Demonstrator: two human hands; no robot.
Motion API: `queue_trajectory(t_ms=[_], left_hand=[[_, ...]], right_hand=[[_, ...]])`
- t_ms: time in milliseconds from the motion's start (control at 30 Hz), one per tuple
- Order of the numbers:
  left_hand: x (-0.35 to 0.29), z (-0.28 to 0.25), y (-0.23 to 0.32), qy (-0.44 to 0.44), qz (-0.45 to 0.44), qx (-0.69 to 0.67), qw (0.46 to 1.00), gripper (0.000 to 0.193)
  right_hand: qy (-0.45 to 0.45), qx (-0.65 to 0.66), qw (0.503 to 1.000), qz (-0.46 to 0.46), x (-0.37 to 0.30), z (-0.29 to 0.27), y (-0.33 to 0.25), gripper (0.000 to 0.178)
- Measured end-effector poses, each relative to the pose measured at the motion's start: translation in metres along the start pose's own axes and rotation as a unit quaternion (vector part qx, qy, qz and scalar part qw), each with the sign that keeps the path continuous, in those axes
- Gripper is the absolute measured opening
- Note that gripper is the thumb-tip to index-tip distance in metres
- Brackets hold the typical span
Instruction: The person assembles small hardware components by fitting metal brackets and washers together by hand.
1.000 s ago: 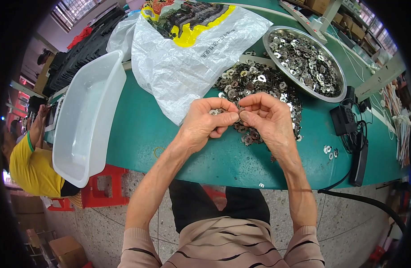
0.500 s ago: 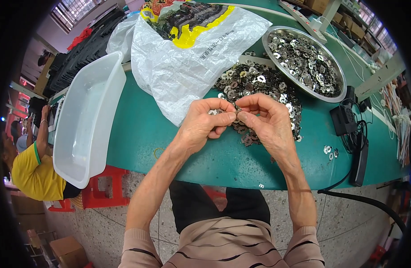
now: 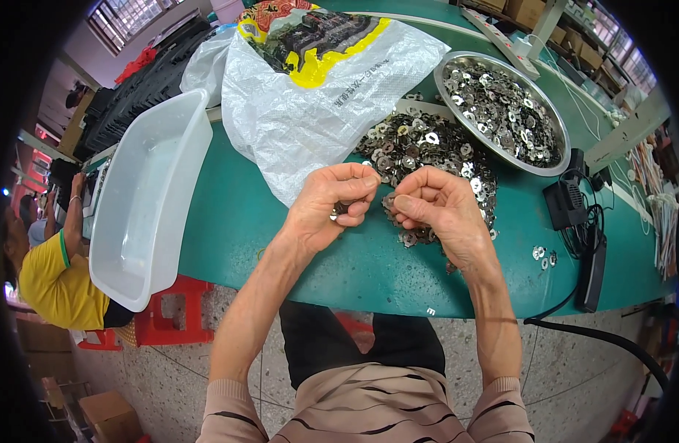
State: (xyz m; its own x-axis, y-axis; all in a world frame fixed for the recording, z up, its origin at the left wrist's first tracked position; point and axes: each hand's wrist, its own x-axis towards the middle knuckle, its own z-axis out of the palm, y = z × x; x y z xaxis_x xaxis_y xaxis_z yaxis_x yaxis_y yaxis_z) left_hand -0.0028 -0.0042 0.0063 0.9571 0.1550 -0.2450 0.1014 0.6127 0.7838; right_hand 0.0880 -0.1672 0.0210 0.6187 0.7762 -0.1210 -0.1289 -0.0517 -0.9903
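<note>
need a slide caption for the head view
Left hand and right hand pinch small metal washers over a loose washer pile on a green table.

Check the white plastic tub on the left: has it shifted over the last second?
No. The white plastic tub sits at the same spot on the green table's left edge, the same distance from the white woven bag as before.

Factory workbench (heaped metal washers point(image 3: 428, 148))

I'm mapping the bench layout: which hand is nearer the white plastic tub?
Left. The left hand lies closer to the white plastic tub, across bare green table; the right hand sits beyond it, over the washer pile.
</note>
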Motion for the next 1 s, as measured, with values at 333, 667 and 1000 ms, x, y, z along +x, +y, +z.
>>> queue_trajectory(t_ms=[333,667,1000], left_hand=[[-0.004,0.012,-0.008,0.014,0.055,0.095,0.994,0.021],[-0.003,0.01,-0.009,0.011,0.088,0.104,0.991,0.016],[-0.001,0.007,-0.01,0.003,0.097,0.113,0.989,0.013]], right_hand=[[0.022,0.128,0.991,0.002,0.002,0.0,0.004,0.012],[0.037,0.034,0.998,-0.032,0.001,0.008,0.004,0.011],[0.04,0.033,0.998,-0.03,0.002,0.008,0.005,0.01]])
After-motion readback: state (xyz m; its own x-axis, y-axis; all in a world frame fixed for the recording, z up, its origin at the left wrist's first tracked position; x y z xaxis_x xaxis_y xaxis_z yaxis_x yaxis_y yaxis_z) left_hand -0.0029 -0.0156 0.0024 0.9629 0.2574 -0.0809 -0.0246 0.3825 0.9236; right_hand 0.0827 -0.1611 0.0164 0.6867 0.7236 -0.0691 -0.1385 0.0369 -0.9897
